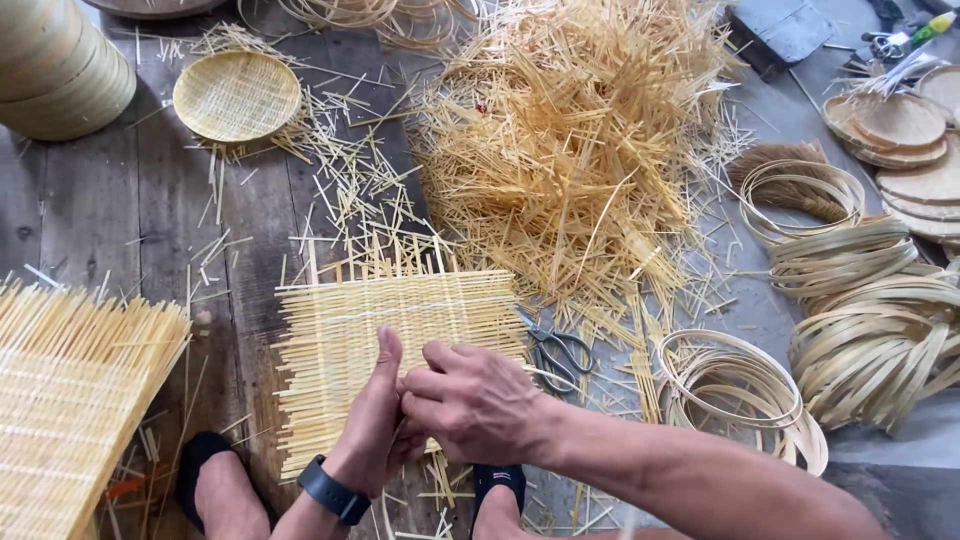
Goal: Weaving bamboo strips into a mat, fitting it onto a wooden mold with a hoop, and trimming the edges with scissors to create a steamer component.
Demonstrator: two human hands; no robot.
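Both hands meet over the near edge of a square woven mat [400, 350] of thin pale bamboo strips, which lies flat on the dark wooden floor [120, 200] just in front of the person's two feet in black sandals. The left hand [372, 420], with a black watch on its wrist, has its thumb pointing up and away and its fingers curled in against the mat's edge; the right hand [470, 400] is closed in a loose fist, its fingers bent and pressed against the left hand, pinching at the strips there, though exactly what they grip is hidden between the two hands. Just beside the mat's right edge lies a pair of scissors [555, 352], touching loose strips. Beyond the mat, toward the far edge of the floor, rises a big heap of cut strips [570, 130]. At the far left sits a small round woven tray [237, 95], and near it a stack of round bamboo steamers [55, 65]. A second woven mat [70, 400] lies at the near left. To the right are piles of bent bamboo hoops [860, 320], and round lids [900, 130] at the far right corner.
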